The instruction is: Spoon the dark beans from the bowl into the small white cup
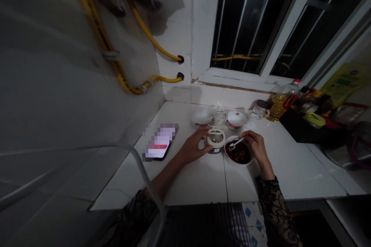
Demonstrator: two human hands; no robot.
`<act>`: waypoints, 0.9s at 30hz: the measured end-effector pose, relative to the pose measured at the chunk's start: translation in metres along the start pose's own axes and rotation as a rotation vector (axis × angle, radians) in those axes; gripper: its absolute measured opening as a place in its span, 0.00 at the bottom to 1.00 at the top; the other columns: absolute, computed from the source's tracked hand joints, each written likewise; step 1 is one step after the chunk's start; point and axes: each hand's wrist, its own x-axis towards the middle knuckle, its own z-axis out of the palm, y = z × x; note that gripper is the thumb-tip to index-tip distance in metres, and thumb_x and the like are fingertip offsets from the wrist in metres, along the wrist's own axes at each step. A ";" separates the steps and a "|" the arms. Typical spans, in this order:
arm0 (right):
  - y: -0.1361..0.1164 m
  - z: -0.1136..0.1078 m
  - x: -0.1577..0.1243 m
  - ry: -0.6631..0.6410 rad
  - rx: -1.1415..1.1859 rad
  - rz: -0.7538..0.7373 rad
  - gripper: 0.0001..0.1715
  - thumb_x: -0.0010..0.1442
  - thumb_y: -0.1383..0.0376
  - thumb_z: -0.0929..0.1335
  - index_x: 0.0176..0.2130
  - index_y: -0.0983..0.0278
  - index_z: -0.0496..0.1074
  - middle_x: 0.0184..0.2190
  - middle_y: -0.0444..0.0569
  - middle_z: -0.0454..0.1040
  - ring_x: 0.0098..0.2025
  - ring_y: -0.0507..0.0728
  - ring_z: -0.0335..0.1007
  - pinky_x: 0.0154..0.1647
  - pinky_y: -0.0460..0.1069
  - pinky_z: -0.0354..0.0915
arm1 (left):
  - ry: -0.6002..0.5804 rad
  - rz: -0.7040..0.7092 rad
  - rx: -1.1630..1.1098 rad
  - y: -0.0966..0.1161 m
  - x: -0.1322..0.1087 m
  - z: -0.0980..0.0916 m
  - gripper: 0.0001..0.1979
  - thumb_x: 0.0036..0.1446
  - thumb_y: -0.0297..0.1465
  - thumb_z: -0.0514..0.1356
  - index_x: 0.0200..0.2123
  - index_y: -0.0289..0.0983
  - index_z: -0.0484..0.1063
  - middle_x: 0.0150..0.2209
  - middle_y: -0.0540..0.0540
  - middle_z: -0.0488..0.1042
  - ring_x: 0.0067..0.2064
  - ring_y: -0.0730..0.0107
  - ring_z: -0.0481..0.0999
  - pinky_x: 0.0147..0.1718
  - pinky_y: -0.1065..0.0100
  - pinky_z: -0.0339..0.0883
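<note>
My left hand point(193, 146) is wrapped around a small round jar point(215, 141) with a white rim standing on the white counter point(199, 181). Just to the jar's right sits a bowl point(239, 153) filled with dark food. My right hand point(255, 143) rests at the bowl's right edge and pinches a white spoon point(235, 143) whose end lies in the dark food.
A phone point(161, 141) lies left of the jar. Behind stand two white bowls point(201, 118) point(235, 119), a glass point(219, 118), a cup and an oil bottle point(280, 102). Clutter and a stove fill the right. Yellow pipes point(121, 77) run along the left wall.
</note>
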 end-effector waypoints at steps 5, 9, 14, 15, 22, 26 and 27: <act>-0.001 0.001 0.000 0.021 0.089 0.056 0.13 0.46 0.55 0.64 0.27 0.61 0.72 0.18 0.43 0.68 0.26 0.56 0.62 0.31 0.50 0.57 | -0.001 -0.006 -0.002 0.002 0.001 0.000 0.16 0.55 0.32 0.66 0.47 0.41 0.69 0.57 0.40 0.74 0.58 0.55 0.75 0.47 0.57 0.78; -0.001 0.000 0.002 0.065 0.145 0.085 0.13 0.43 0.56 0.65 0.25 0.61 0.73 0.17 0.43 0.67 0.24 0.55 0.61 0.31 0.50 0.57 | -0.005 0.002 -0.002 0.002 0.001 -0.001 0.16 0.56 0.32 0.66 0.47 0.41 0.69 0.57 0.39 0.73 0.58 0.56 0.75 0.47 0.58 0.78; 0.001 -0.002 0.007 0.085 0.268 0.110 0.11 0.41 0.56 0.67 0.23 0.61 0.73 0.16 0.42 0.66 0.23 0.55 0.61 0.30 0.50 0.58 | -0.006 -0.004 -0.007 0.001 0.001 0.000 0.16 0.55 0.32 0.67 0.47 0.41 0.69 0.57 0.39 0.73 0.59 0.55 0.75 0.47 0.57 0.78; 0.001 -0.001 0.008 0.095 0.299 0.110 0.11 0.41 0.56 0.67 0.23 0.61 0.73 0.16 0.42 0.66 0.23 0.54 0.61 0.30 0.50 0.58 | -0.005 -0.007 -0.008 0.000 0.001 0.000 0.16 0.55 0.32 0.66 0.47 0.41 0.69 0.57 0.39 0.73 0.59 0.55 0.75 0.47 0.57 0.78; -0.015 0.015 0.003 0.190 0.318 -0.088 0.14 0.54 0.54 0.68 0.32 0.61 0.75 0.22 0.43 0.72 0.28 0.56 0.68 0.35 0.51 0.64 | -0.013 -0.011 -0.010 0.001 0.001 -0.001 0.16 0.55 0.32 0.67 0.47 0.41 0.70 0.57 0.39 0.73 0.59 0.55 0.75 0.48 0.57 0.79; -0.029 0.028 -0.007 0.187 0.042 -0.402 0.14 0.65 0.58 0.63 0.37 0.60 0.76 0.30 0.47 0.76 0.36 0.59 0.71 0.44 0.55 0.64 | -0.009 -0.007 -0.009 0.002 0.001 -0.002 0.17 0.54 0.32 0.67 0.47 0.41 0.70 0.57 0.39 0.73 0.58 0.56 0.75 0.48 0.58 0.78; -0.031 0.030 -0.009 0.133 -0.043 -0.510 0.13 0.66 0.61 0.62 0.38 0.60 0.76 0.31 0.48 0.77 0.38 0.59 0.71 0.46 0.56 0.64 | -0.010 -0.003 -0.011 0.002 0.001 -0.002 0.17 0.55 0.32 0.67 0.47 0.41 0.70 0.57 0.39 0.73 0.58 0.56 0.75 0.48 0.58 0.78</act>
